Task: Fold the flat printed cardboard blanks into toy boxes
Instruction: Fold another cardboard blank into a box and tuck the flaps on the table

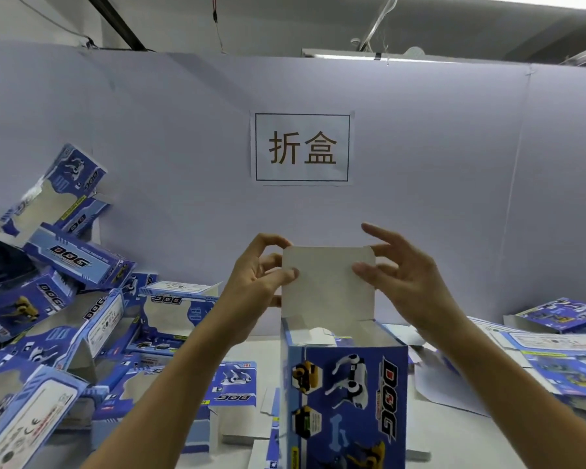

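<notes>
Folded boxes (pixel 65 292) heaped left, flat blanks (pixel 555 350) right of upright box (pixel 344 394).

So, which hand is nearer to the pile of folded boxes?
Left. The left hand holds the lid flap on the side toward the pile; the right hand is on the far side.

Blue printed box (pixel 345 401) with plain grey-white flap (pixel 325 282), pale lilac backdrop (pixel 149 130)

Pale lilac partition (pixel 149 137) fills the back, white sign (pixel 301 147) taped on it (two brown characters), gray ceiling (pixel 318 22) with strip light (pixel 339 53) above, white table (pixel 454 431) below.
</notes>
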